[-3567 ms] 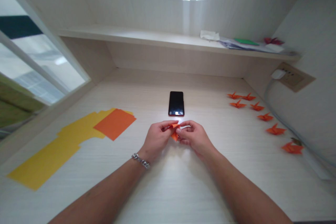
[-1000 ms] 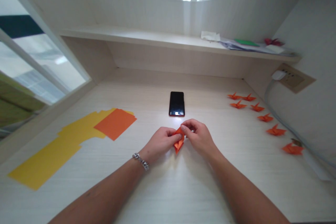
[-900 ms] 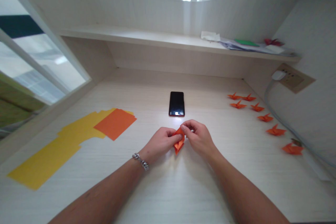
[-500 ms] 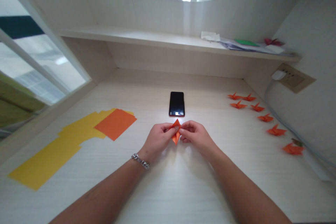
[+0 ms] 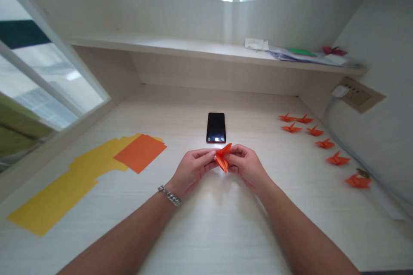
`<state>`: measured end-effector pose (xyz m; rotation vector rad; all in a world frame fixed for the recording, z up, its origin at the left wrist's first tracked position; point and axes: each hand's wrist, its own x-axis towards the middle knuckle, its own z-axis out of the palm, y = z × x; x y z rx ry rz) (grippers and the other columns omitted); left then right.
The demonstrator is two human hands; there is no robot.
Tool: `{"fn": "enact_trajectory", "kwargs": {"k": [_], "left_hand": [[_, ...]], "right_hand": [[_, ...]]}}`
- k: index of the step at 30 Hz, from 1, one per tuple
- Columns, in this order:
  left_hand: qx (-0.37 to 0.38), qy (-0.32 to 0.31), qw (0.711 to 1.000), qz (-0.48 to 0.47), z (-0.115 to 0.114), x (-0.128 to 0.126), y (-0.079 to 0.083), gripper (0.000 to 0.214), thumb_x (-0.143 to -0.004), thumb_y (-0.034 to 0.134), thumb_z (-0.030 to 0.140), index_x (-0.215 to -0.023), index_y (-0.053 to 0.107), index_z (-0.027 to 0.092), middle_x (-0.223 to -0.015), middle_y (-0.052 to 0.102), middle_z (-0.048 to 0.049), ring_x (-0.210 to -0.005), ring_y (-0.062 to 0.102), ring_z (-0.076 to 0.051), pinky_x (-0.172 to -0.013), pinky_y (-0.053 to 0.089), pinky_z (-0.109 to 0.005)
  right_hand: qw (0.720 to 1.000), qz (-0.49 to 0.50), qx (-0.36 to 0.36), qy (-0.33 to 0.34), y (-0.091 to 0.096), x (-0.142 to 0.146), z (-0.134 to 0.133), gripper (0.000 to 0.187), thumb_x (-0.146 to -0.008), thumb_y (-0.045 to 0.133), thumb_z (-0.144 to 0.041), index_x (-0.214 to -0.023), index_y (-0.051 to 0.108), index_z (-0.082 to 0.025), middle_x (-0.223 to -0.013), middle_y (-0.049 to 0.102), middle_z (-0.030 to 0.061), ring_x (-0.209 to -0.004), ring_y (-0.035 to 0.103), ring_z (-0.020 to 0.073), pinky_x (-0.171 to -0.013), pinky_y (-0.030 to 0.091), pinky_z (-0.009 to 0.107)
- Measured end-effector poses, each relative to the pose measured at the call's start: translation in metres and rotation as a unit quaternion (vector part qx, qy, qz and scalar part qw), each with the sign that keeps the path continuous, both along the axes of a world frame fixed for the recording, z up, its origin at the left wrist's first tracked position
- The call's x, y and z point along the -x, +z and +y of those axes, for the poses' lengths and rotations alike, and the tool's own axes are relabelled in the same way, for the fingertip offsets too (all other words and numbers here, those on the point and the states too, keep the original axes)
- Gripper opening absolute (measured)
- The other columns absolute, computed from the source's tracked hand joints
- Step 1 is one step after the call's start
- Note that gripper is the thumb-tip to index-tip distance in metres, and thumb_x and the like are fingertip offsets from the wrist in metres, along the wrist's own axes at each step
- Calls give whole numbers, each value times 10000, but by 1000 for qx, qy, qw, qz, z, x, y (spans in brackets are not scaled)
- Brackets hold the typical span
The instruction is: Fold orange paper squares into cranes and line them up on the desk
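within the pinch of left hand [image 5: 191, 169] and right hand [image 5: 249, 163], orange paper [image 5: 222, 159] more splayed than before

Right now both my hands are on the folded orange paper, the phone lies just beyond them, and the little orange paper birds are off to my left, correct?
Not quite: the orange paper birds are off to your right, as the head view shows. Your left hand and right hand are on the folded orange paper, with the phone just beyond.

We wear a chunky silver chain-link bracelet [image 5: 169, 196] on our left wrist [image 5: 177, 189]; our left hand [image 5: 191, 169], right hand [image 5: 248, 164] and forearms [image 5: 129, 228] are bare.
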<state>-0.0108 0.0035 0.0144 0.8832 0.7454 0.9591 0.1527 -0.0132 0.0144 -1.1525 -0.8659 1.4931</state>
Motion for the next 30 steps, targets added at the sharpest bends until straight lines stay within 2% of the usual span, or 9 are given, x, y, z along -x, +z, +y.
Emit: {"fn": "enact_trajectory", "kwargs": {"k": [4,12,16,21,24,30], "left_hand": [[-13,-30,999,7,-1,-1,-4,262,-781,699,284,-957,743,96,-944,729,-143,-861,667,-202,-849,511,-334],[-36,-83,996,9,-3,-1,-5,283,-808,669,291,-1016,727,107,-935,730,-137,-847,669,-205,-842,501,-354],[-41,-58,997,38,-2,-2,-5,278,-773,707,283,-988,732,108,-911,733,-127,-835,665,-198,-831,507,-343],[-38,-34,998,43,-1,-2,-7,252,-773,703,311,-916,743,108,-895,730,-120,-824,663,-200,-823,518,-352],[-42,-18,997,54,-1,-2,-7,247,-768,704,322,-906,746,121,-879,734,-106,-816,661,-190,-802,523,-327],[-61,-13,993,100,-2,-2,-6,284,-729,733,335,-910,748,117,-875,737,-108,-819,666,-208,-797,526,-331]], "right_hand": [[998,-60,-18,10,-3,3,0,274,-602,775,-317,-766,624,-156,-673,655,23,-554,580,123,-477,432,216],[991,-125,-57,4,-8,3,1,173,-637,720,-252,-718,601,-156,-537,592,-28,-436,494,90,-423,375,205],[985,-160,-68,-5,-9,3,0,156,-640,712,-237,-718,602,-159,-557,614,-19,-469,533,108,-450,410,216],[991,-120,-60,29,-5,1,0,226,-659,731,-300,-799,632,-154,-707,680,26,-584,612,131,-509,475,226],[993,-104,-55,32,-5,0,1,220,-693,713,-333,-794,639,-152,-681,678,22,-556,605,117,-526,498,232],[989,-132,-66,8,-8,-1,1,202,-700,708,-340,-712,646,-148,-627,672,17,-527,607,121,-514,496,236]]}}
